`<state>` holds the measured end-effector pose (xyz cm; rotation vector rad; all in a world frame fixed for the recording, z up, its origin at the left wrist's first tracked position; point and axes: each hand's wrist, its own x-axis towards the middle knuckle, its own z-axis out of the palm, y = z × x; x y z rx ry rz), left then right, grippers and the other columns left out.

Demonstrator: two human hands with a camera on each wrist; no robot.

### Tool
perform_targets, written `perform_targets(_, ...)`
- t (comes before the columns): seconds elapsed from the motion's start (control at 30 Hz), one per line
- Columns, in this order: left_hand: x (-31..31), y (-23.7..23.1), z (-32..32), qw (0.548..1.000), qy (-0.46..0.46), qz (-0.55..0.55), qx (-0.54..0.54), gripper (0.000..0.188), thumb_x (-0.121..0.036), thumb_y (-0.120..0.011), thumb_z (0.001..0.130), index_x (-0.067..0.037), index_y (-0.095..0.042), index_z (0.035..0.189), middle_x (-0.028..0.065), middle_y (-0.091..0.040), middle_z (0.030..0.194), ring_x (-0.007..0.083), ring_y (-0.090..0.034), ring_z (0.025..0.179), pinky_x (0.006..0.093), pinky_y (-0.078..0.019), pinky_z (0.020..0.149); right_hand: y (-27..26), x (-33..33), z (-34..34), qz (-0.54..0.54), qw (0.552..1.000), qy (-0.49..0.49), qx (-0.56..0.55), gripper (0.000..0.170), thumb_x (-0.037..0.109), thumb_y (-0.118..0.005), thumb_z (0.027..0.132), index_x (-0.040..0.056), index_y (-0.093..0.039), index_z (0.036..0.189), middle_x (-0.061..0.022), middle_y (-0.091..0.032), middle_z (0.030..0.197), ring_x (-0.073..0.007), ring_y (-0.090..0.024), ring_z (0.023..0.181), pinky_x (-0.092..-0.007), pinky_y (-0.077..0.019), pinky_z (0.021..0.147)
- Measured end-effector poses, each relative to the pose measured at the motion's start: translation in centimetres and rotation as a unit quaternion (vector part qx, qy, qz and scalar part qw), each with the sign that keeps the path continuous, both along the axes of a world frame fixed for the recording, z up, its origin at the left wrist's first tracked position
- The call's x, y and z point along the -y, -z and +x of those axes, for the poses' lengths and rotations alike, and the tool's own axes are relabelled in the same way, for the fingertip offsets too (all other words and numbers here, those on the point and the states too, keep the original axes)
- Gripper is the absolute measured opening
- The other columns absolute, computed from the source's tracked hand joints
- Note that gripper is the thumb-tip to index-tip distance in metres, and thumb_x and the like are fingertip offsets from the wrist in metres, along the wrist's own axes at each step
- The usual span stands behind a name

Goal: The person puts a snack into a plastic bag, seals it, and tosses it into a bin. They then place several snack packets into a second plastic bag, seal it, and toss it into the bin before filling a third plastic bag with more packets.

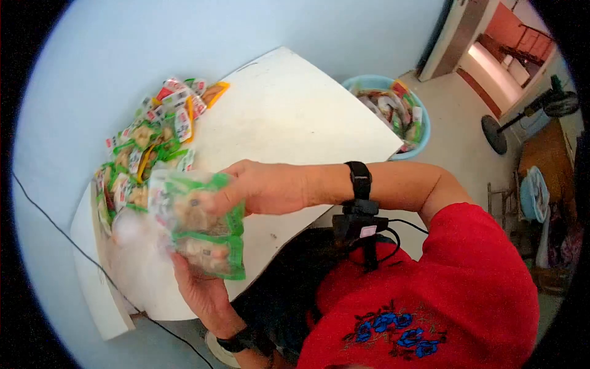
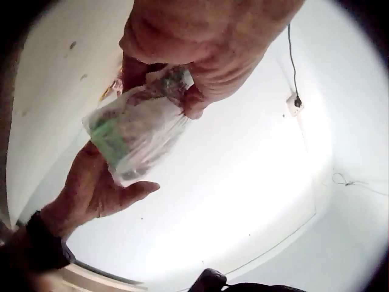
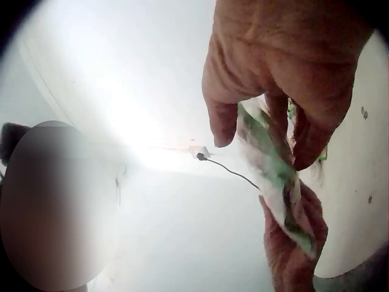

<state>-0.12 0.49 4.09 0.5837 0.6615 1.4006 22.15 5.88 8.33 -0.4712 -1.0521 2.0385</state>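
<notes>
In front of me, both hands hold clear plastic food packets with green edges and pale lumpy contents. My right hand [image 1: 264, 187] reaches in from the right and grips the upper packet [image 1: 184, 206], thumb across its face. Below it, my left hand [image 1: 206, 295] holds the lower packet [image 1: 212, 255] by its edge, and the two packets overlap. From the left wrist, the left thumb pinches the crinkled packet [image 2: 137, 131] at one end, with the right hand [image 2: 91, 188] at the other. The right wrist view shows the packet [image 3: 273, 164] edge-on between the hands.
A heap of similar packets [image 1: 144, 144] lies along the white table's [image 1: 276, 111] wall side. A blue basin [image 1: 424, 132] of packets stands on the floor beyond the table's corner. A black cable [image 1: 67, 237] runs down the left. A fan [image 1: 495, 135] stands at the far right.
</notes>
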Motion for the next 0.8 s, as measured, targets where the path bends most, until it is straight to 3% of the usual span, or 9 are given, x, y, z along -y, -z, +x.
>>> perform_targets(0.07,0.3,-0.1,1.4,1.000,-0.007,-0.015,0.022,0.048,-0.030,-0.054,0.098,-0.007,-0.043,0.138,0.0119,-0.052,0.136,0.0273,-0.051,0.122,0.0439,-0.0477,0.096,-0.5,1.8,0.9,0.097,0.993,0.039,0.045,0.039,0.018,-0.072,0.085,-0.0014,-0.061,0.116,-0.0056,-0.066,0.106,-0.0140,-0.061,0.096,-0.0296,-0.0486,0.090)
perform_targets(0.1,0.4,-0.2,2.0,1.000,-0.014,-0.020,0.018,0.048,-0.031,-0.053,0.099,-0.007,-0.043,0.139,0.0121,-0.051,0.137,0.0274,-0.051,0.122,0.0440,-0.0474,0.096,0.0,2.2,0.7,0.139,0.989,0.052,0.012,0.044,0.018,-0.074,0.082,-0.0011,-0.058,0.119,-0.0067,-0.065,0.111,-0.0161,-0.060,0.100,-0.0319,-0.0478,0.092)
perform_targets(0.2,0.6,-0.7,4.1,0.999,0.003,-0.021,0.023,0.049,-0.032,-0.052,0.099,-0.007,-0.042,0.140,0.0125,-0.050,0.137,0.0276,-0.051,0.122,0.0449,-0.0463,0.097,0.8,3.2,1.6,0.168,0.975,0.125,0.081,0.058,0.013,-0.076,0.081,-0.0012,-0.048,0.130,-0.0062,-0.061,0.116,-0.0138,-0.055,0.105,-0.0305,-0.0445,0.095)
perform_targets(0.3,0.3,-1.2,6.5,0.999,0.031,-0.013,0.029,0.050,-0.033,-0.052,0.099,-0.007,-0.041,0.140,0.0125,-0.050,0.138,0.0278,-0.051,0.122,0.0460,-0.0453,0.099,0.3,4.4,2.9,0.190,0.954,0.198,0.122,0.058,0.011,-0.076,0.081,-0.0001,-0.048,0.131,-0.0059,-0.060,0.118,-0.0136,-0.054,0.108,-0.0309,-0.0440,0.097)
perform_targets(0.43,-0.3,-1.7,9.7,0.999,0.033,-0.011,-0.007,0.051,-0.034,-0.054,0.098,-0.006,-0.042,0.140,0.0128,-0.049,0.138,0.0279,-0.050,0.124,0.0468,-0.0447,0.100,1.1,5.7,4.0,0.127,0.954,0.261,0.068,0.057,0.007,-0.073,0.081,0.0000,-0.048,0.132,-0.0066,-0.059,0.122,-0.0144,-0.053,0.113,-0.0308,-0.0435,0.098)
perform_targets(0.6,-0.4,-1.4,13.1,0.993,0.096,-0.008,-0.068,0.059,-0.037,-0.060,0.094,-0.004,-0.041,0.139,0.0104,-0.053,0.135,0.0224,-0.054,0.119,0.0378,-0.0469,0.097,1.9,6.8,6.7,0.052,0.953,0.299,-0.007,0.051,0.003,-0.067,0.085,-0.0014,-0.048,0.132,-0.0074,-0.057,0.127,-0.0158,-0.053,0.116,-0.0312,-0.0434,0.100)
perform_targets(0.7,-0.3,-2.2,14.9,0.986,0.132,0.010,-0.100,0.061,-0.037,-0.059,0.095,-0.003,-0.037,0.141,0.0103,-0.052,0.134,0.0222,-0.055,0.118,0.0387,-0.0489,0.094,1.8,7.3,9.2,0.043,0.949,0.311,0.021,0.050,0.000,-0.062,0.087,-0.0016,-0.045,0.134,-0.0086,-0.056,0.130,-0.0175,-0.054,0.117,-0.0337,-0.0441,0.101)
perform_targets(0.8,0.0,-2.7,16.1,0.977,0.159,0.015,-0.139,0.058,-0.033,-0.056,0.097,-0.003,-0.035,0.142,0.0114,-0.052,0.134,0.0228,-0.055,0.118,0.0404,-0.0492,0.095,1.6,7.7,11.4,-0.033,0.951,0.293,-0.089,0.051,-0.004,-0.057,0.087,-0.0006,-0.043,0.136,-0.0097,-0.054,0.132,-0.0200,-0.055,0.118,-0.0364,-0.0455,0.102)
